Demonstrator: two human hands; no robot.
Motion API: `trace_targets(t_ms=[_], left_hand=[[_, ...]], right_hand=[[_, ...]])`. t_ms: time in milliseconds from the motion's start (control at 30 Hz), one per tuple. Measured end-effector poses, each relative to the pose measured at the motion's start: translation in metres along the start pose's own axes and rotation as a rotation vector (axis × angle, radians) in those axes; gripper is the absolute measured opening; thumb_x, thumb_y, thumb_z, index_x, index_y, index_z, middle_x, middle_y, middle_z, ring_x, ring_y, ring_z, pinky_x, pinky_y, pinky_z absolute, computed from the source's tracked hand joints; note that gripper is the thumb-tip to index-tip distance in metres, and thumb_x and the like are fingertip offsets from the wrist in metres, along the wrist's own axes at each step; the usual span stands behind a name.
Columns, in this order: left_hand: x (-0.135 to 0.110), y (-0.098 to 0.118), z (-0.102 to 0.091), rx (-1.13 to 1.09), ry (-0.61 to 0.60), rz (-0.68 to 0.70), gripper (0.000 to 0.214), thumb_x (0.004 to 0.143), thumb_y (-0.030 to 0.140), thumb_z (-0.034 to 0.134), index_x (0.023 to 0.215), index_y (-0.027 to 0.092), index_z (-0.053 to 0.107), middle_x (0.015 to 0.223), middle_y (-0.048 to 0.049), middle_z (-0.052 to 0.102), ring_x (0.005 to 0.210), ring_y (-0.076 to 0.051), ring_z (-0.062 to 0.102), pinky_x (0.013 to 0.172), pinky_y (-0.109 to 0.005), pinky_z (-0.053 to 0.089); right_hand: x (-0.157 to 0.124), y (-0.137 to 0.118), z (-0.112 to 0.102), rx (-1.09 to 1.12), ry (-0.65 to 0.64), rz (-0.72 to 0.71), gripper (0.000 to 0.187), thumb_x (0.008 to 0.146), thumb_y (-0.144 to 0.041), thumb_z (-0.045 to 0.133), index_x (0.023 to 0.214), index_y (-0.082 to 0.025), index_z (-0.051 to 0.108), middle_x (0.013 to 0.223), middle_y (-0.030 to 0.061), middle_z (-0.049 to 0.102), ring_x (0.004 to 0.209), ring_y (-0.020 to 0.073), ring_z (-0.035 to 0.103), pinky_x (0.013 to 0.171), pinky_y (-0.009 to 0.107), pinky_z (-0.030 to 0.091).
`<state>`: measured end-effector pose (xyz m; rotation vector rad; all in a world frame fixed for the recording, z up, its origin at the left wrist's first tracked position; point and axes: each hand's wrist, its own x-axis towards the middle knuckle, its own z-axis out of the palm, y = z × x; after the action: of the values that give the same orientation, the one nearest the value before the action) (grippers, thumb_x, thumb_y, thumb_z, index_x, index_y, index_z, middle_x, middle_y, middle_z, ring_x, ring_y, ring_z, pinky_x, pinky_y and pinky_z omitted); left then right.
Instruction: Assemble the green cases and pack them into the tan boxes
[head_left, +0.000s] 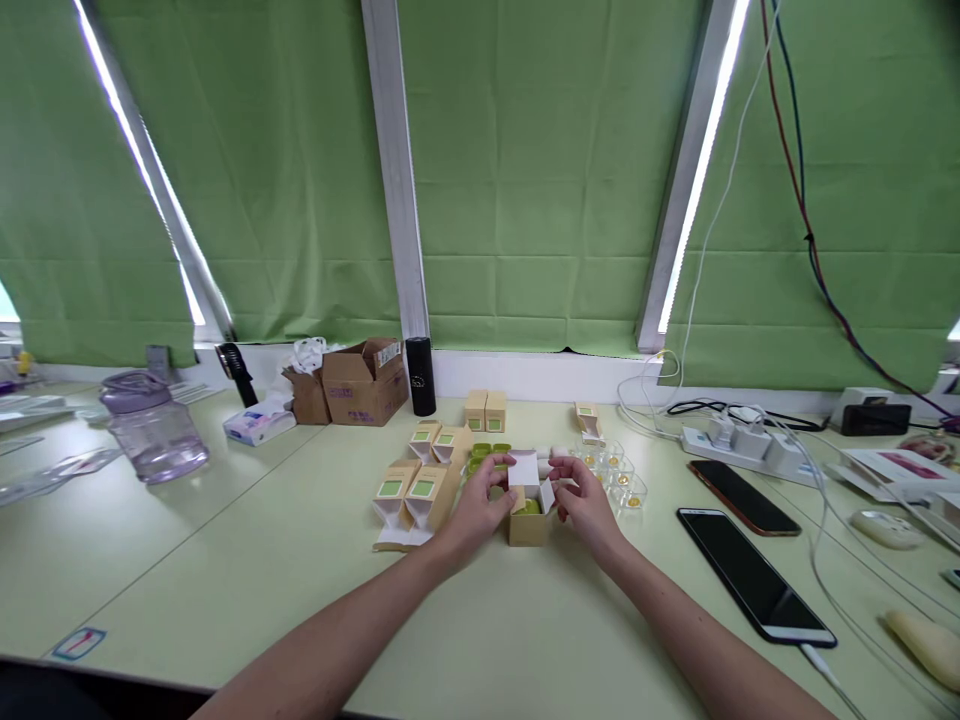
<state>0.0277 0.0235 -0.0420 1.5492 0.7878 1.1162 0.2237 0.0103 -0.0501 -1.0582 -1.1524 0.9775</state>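
A small open cardboard box (528, 531) stands upright in front of me, its white inner flaps raised and something green inside. My left hand (480, 505) is at the box's left side, with curled fingers and thumb at the flaps. On the other side my right hand (589, 505) bends its fingers around the right flap (547, 494). Green-lidded pieces (480, 452) sit just behind my left hand. Clear little cups (622, 475) with yellow centres are grouped beyond my right hand. Flattened-open boxes (409, 495) with green labels lie to the left.
Two closed boxes (485, 411) stand farther back, near a black cylinder (421, 376) and a brown carton (365, 382). A purple jug (154, 425) is at left. Two phones (754, 575), a power strip (757, 450) and loose white cables occupy the right.
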Motion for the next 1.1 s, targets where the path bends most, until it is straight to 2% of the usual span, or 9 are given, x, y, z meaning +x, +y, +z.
trace_targets(t_ms=[267, 800, 1100], left_hand=[[0.0002, -0.0006, 0.0002, 0.006, 0.005, -0.011, 0.047, 0.085, 0.028, 0.074, 0.126, 0.021, 0.051, 0.116, -0.0125, 0.074, 0.101, -0.024, 0.071, 0.088, -0.036, 0.052], [-0.0027, 0.0061, 0.0011, 0.046, 0.015, -0.018, 0.048, 0.084, 0.030, 0.073, 0.125, 0.022, 0.051, 0.115, -0.0113, 0.074, 0.101, -0.024, 0.068, 0.087, -0.035, 0.051], [-0.0023, 0.0061, 0.0013, 0.048, 0.008, -0.007, 0.047, 0.084, 0.029, 0.073, 0.125, 0.021, 0.050, 0.114, -0.0116, 0.073, 0.099, -0.024, 0.069, 0.086, -0.035, 0.052]], right_hand=[[-0.0012, -0.0018, 0.0027, 0.034, -0.037, 0.038, 0.048, 0.060, -0.032, 0.060, 0.107, -0.022, 0.061, 0.095, 0.0007, 0.059, 0.059, 0.0124, 0.057, 0.043, 0.023, 0.039], [-0.0063, -0.0014, 0.0060, -0.013, -0.111, 0.046, 0.054, 0.070, -0.051, 0.076, 0.113, -0.024, 0.056, 0.100, 0.0025, 0.059, 0.063, 0.0137, 0.058, 0.046, 0.024, 0.037], [-0.0081, 0.0022, 0.0069, -0.051, -0.150, 0.065, 0.057, 0.073, -0.054, 0.075, 0.117, -0.025, 0.054, 0.103, 0.0026, 0.056, 0.065, 0.0139, 0.056, 0.048, 0.024, 0.037]])
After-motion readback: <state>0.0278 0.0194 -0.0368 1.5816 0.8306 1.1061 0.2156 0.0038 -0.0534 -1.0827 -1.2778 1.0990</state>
